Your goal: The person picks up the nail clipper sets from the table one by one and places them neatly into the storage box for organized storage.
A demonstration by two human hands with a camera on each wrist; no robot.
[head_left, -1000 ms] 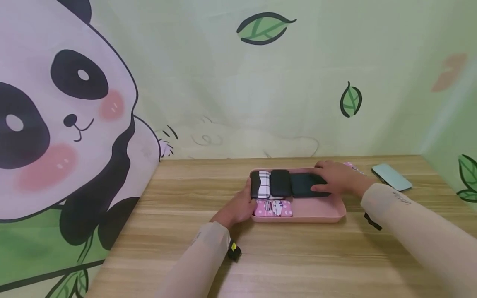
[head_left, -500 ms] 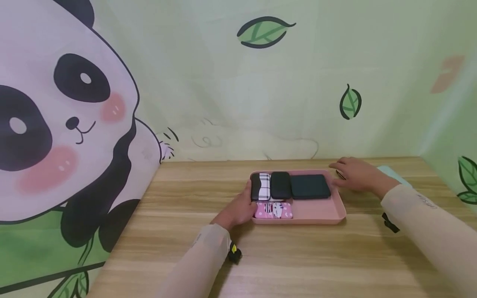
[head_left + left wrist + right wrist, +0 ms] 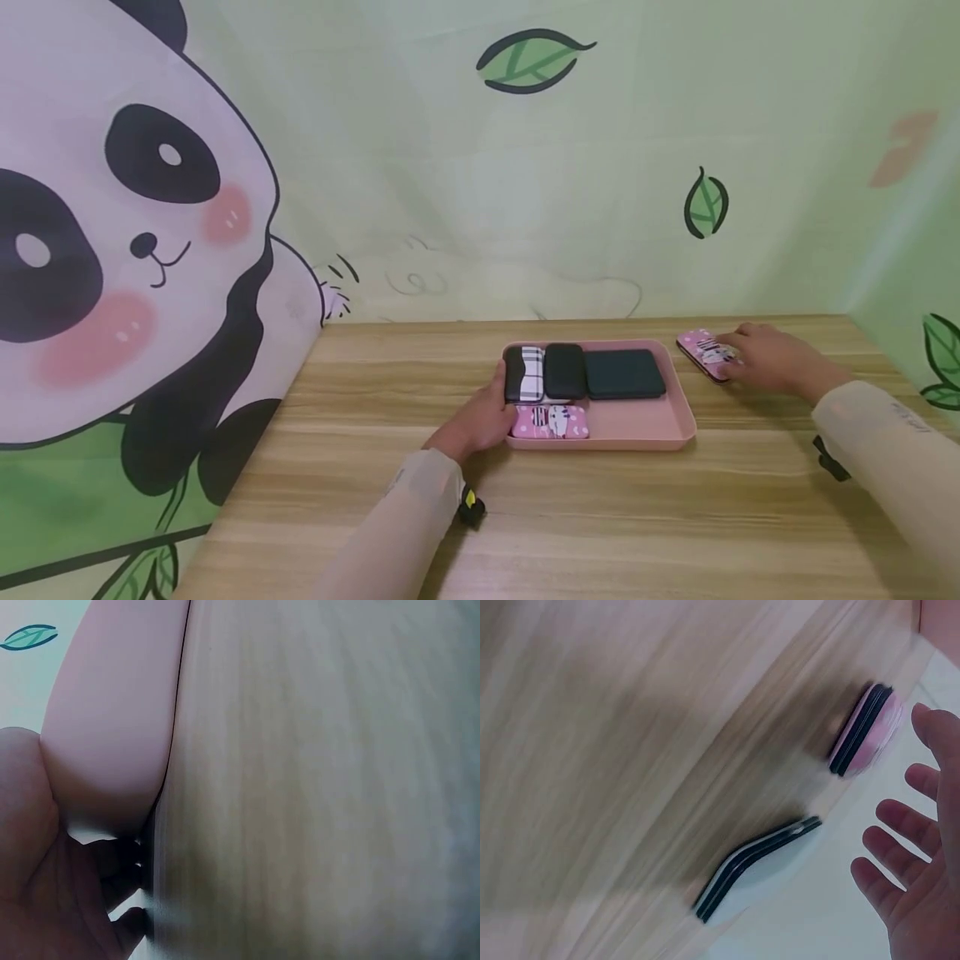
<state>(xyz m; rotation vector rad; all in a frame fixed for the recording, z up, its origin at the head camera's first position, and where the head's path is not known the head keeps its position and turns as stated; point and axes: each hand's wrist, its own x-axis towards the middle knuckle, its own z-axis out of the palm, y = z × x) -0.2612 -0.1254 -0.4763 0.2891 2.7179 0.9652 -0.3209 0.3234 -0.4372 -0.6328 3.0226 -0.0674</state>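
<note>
A pink tray (image 3: 645,423) sits on the table, and my left hand (image 3: 474,419) grips its left end; in the left wrist view the thumb lies along the wall and the fingers curl at the underside. Inside are a black-and-white plaid case (image 3: 525,375), a black case (image 3: 565,372), a larger dark case (image 3: 625,373) and a pink cartoon case (image 3: 551,422). To the tray's right, my right hand (image 3: 776,360) reaches over another pink cartoon case (image 3: 701,350), fingers loosely spread. A pale case with a dark edge (image 3: 761,866) shows beside that hand in the right wrist view.
The wooden table (image 3: 600,517) ends at a pale green backdrop (image 3: 420,167) with a panda (image 3: 165,225) and leaves printed on it. Each wrist wears a dark strap, the left one with a yellow patch.
My right hand has left the dark case in the tray and moved right, past the tray's edge, to the pink case on the table. It now covers the pale case. My left hand stays put.
</note>
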